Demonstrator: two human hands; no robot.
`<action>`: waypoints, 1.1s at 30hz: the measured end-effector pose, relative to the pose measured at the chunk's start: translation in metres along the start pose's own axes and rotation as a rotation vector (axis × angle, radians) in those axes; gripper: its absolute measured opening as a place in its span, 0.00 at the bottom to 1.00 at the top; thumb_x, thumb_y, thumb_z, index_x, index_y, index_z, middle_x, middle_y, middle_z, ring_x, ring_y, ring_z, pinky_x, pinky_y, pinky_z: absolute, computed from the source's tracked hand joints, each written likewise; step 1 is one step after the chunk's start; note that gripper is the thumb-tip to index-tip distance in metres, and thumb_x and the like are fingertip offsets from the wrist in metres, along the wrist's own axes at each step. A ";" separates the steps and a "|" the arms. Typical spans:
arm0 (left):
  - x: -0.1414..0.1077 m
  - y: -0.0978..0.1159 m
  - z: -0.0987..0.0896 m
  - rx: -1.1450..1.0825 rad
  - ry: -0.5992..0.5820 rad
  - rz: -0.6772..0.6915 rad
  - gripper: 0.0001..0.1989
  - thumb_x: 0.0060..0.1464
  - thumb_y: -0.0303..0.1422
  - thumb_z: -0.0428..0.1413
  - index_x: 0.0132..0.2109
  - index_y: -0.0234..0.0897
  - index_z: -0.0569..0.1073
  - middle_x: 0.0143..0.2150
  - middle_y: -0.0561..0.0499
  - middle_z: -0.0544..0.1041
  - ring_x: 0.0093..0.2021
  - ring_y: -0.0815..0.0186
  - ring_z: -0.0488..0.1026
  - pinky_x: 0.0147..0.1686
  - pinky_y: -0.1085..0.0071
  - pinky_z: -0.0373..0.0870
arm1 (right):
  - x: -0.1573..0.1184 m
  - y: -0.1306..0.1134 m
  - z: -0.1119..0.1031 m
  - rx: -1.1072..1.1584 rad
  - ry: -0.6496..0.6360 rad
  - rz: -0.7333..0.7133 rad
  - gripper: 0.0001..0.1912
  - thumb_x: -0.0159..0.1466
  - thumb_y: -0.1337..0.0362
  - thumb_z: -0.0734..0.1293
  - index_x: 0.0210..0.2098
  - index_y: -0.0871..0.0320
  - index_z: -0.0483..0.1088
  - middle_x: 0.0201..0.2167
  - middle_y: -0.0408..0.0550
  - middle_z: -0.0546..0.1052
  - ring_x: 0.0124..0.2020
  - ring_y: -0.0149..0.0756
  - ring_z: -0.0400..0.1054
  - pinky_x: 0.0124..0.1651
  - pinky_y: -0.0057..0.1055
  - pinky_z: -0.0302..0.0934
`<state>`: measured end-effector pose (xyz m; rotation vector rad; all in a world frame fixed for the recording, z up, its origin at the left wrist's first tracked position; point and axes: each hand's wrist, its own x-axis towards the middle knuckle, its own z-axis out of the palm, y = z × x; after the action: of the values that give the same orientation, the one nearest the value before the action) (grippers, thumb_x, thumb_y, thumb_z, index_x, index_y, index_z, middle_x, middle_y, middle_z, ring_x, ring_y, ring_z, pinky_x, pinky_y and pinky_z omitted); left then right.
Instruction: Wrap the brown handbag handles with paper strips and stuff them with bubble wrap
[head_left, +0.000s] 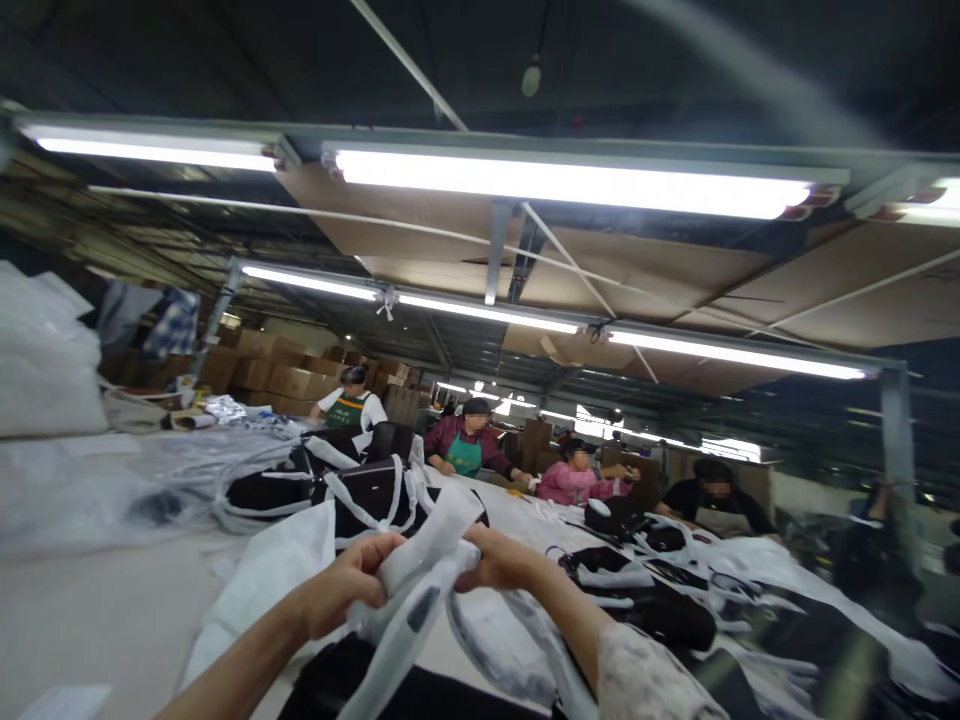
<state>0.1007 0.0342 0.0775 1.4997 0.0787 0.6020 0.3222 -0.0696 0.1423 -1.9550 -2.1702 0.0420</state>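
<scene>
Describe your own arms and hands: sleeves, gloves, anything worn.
Neither grip wears a glove: the left hand and right hand are bare. The right arm has a pale, patterned sleeve; the left forearm shows no sleeve in view.

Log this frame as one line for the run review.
left hand: gripping white strip | right hand: gripping white strip | nearby: black items

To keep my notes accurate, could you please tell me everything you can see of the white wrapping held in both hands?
The crumpled white wrapping is a soft, faintly translucent strip, either plastic or non-woven fabric; I cannot tell which. The left hand and right hand grasp it between them, bunched near the top. A lower tail runs downward, a dark patch showing through it, and passes in front of a black item.
</scene>
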 end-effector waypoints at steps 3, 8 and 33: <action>0.000 -0.003 -0.005 0.004 0.074 0.018 0.26 0.24 0.24 0.52 0.39 0.37 0.74 0.33 0.54 0.77 0.31 0.67 0.70 0.28 0.76 0.61 | 0.007 0.001 0.001 -0.045 0.033 0.021 0.05 0.59 0.68 0.74 0.35 0.59 0.75 0.35 0.41 0.79 0.36 0.34 0.74 0.42 0.32 0.68; 0.007 -0.007 -0.028 0.134 0.292 -0.029 0.22 0.30 0.29 0.57 0.39 0.36 0.73 0.39 0.47 0.78 0.45 0.51 0.73 0.44 0.61 0.68 | -0.007 0.012 -0.064 -0.168 0.387 0.102 0.03 0.63 0.70 0.68 0.32 0.60 0.70 0.29 0.41 0.73 0.33 0.33 0.69 0.37 0.32 0.62; 0.052 0.126 0.075 0.666 -0.361 0.170 0.13 0.51 0.37 0.61 0.39 0.33 0.72 0.33 0.54 0.71 0.34 0.67 0.67 0.34 0.72 0.63 | -0.060 -0.047 -0.117 0.257 0.387 0.138 0.08 0.50 0.75 0.60 0.26 0.58 0.67 0.18 0.35 0.67 0.15 0.24 0.60 0.16 0.18 0.55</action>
<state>0.1343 -0.0175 0.2199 2.2597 -0.1437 0.4469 0.3023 -0.1483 0.2553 -1.7898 -1.6942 -0.0321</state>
